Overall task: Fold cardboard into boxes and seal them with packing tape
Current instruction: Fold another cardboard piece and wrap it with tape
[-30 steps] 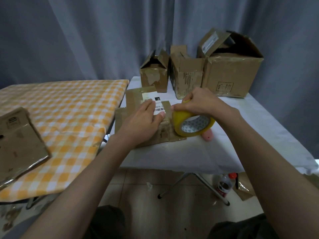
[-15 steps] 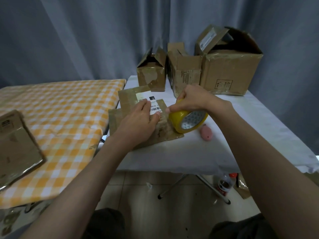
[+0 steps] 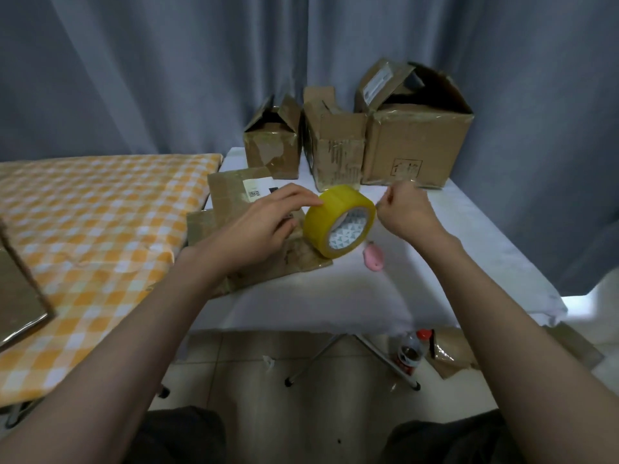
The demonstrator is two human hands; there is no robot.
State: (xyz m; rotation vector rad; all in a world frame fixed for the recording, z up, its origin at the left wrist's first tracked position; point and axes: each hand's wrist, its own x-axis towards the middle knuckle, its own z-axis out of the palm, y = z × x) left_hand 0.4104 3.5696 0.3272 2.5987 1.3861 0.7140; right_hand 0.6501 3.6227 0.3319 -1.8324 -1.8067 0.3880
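A yellow roll of packing tape [image 3: 321,222] is held upright above a flattened cardboard piece [image 3: 227,192] with a white label, which lies on the white table [image 3: 335,296]. My left hand [image 3: 264,226] grips the roll from its left side, fingers curled over its top edge. My right hand [image 3: 405,209] is just right of the roll with fingers curled, pinching at what looks like the tape's free end; the strip itself is barely visible.
Three open cardboard boxes [image 3: 273,145] [image 3: 338,152] [image 3: 415,142] stand at the table's back. A small pink object [image 3: 373,259] lies beside the roll. Left is a checked table [image 3: 100,212] with another flat cardboard [image 3: 16,296]. A bottle [image 3: 410,351] stands on the floor.
The roll passed from my right hand to my left and was lifted off the cardboard. My left hand left the label; my right hand moved to the roll's right side.
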